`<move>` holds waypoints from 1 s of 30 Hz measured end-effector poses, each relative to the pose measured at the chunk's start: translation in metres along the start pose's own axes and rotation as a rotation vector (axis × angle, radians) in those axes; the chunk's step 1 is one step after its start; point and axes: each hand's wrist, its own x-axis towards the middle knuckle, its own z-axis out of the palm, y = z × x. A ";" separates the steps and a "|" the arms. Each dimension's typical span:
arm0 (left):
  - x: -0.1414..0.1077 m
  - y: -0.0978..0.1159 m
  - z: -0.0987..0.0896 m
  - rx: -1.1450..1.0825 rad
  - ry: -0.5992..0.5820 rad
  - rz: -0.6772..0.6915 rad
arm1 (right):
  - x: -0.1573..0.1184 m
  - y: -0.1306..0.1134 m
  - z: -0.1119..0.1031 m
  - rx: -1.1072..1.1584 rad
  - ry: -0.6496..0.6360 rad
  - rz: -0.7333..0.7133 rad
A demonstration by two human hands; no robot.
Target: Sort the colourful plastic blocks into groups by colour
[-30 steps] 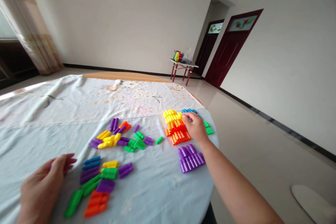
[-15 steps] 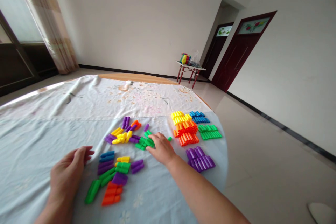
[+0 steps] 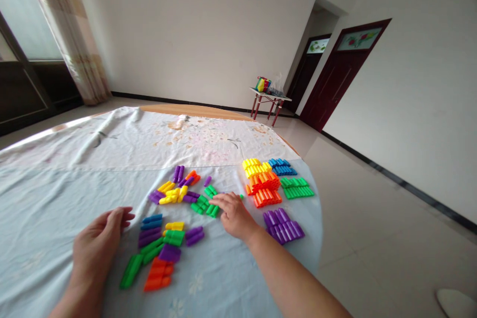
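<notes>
My right hand (image 3: 234,214) is over the cluster of green plastic caps (image 3: 203,203), its index finger stretched across them. No cap shows in its grasp. Another green cap (image 3: 241,197) peeks out just behind that hand. Resting on the cloth at left, my left hand (image 3: 99,238) has loosely curved fingers with nothing visible in them. Nearest to it are blue caps (image 3: 152,221) and dark purple caps (image 3: 150,236). Yellow caps (image 3: 174,195) lie beyond, mixed with purple and orange ones. Closer to me are green caps (image 3: 131,272) and orange caps (image 3: 159,274).
Sorted by colour at right are yellow rows (image 3: 257,166), orange rows (image 3: 264,189), blue rows (image 3: 282,166), green rows (image 3: 297,188) and purple rows (image 3: 283,225), near the edge of the round table. A floral tablecloth (image 3: 208,141) covers it. Farther off stands a small table (image 3: 270,94) with bags.
My right hand has drawn back slightly to the right and toward me, uncovering more of the green caps. My left hand stays where it was.
</notes>
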 end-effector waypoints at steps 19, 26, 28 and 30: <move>-0.013 0.012 -0.003 0.527 0.033 0.252 | -0.006 -0.006 0.009 0.103 0.049 0.077; -0.002 0.001 -0.003 0.591 -0.026 0.304 | -0.006 -0.008 0.006 0.151 0.065 0.087; 0.000 -0.001 -0.004 0.608 -0.038 0.291 | -0.007 -0.009 0.004 0.166 0.066 0.088; 0.002 -0.002 -0.005 0.631 -0.048 0.263 | -0.007 -0.009 0.002 0.177 0.060 0.092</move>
